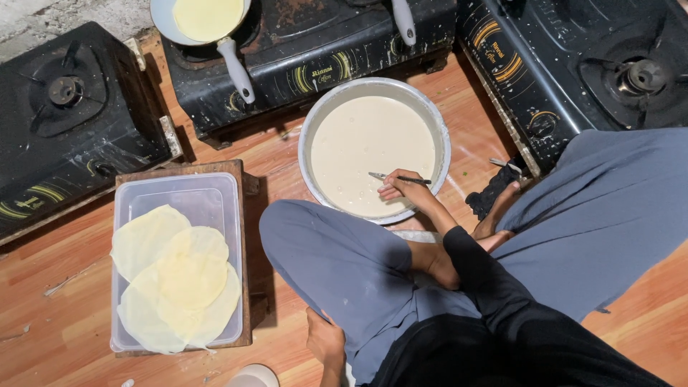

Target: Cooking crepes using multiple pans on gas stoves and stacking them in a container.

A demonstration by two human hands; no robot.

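Gripping thin ladle handle (401,178) with right hand (407,190), fingers closed, over batter bowl (374,87); ladle's cup hiding in batter. Resting left hand (326,341) below bowl on knee, grip unclear.

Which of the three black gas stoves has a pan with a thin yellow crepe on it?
The middle black gas stove: its grey-handled pan holds a yellow crepe. The left and right stoves' visible burners are bare.
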